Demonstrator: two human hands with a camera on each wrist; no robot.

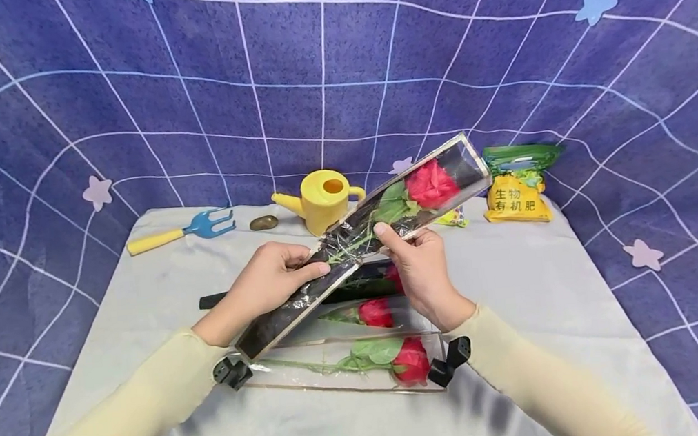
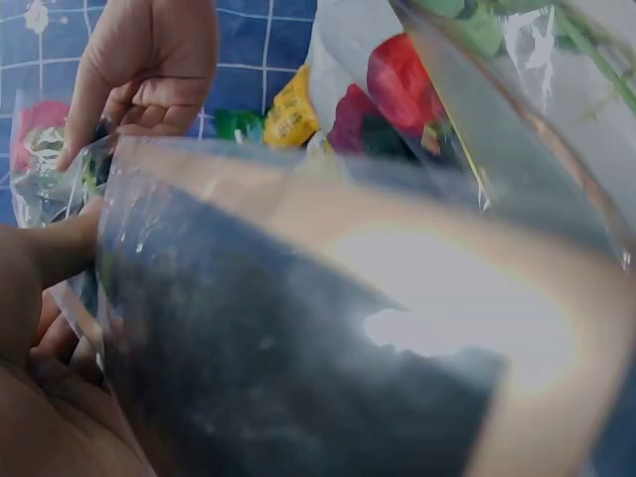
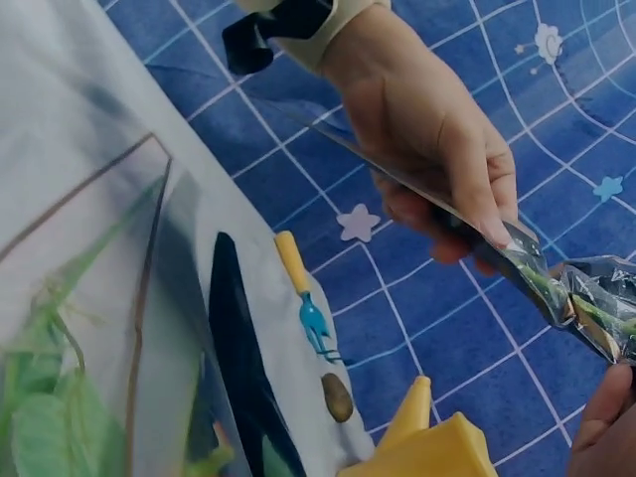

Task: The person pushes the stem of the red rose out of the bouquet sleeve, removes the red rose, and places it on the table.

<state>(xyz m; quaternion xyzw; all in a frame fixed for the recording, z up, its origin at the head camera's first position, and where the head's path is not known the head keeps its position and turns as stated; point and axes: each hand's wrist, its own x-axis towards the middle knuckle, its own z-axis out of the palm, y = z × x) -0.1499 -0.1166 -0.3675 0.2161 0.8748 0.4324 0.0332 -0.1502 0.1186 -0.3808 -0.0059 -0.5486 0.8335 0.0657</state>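
Note:
Both hands hold up a wrapped red rose (image 1: 430, 184) in a black-and-clear sleeve with a pale border, tilted with its bloom to the upper right. My left hand (image 1: 270, 280) pinches the lower half of the sleeve, thumb on top. With the thumb across the front, my right hand (image 1: 418, 267) grips it just below the bloom. The wrapper is gathered and crinkled between the hands. Beneath, on the cloth, lie several more wrapped roses: one in a clear sleeve (image 1: 410, 361) nearest, another bloom (image 1: 374, 313) behind it, and a black-wrapped one partly hidden.
Along the back of the white cloth (image 1: 553, 338) stand a yellow watering can (image 1: 323, 203), a blue garden fork with yellow handle (image 1: 206, 225), a brown stone (image 1: 263, 223) and a yellow fertilizer bag (image 1: 517, 198) with a green packet. A blue gridded backdrop (image 1: 310, 62) rises behind.

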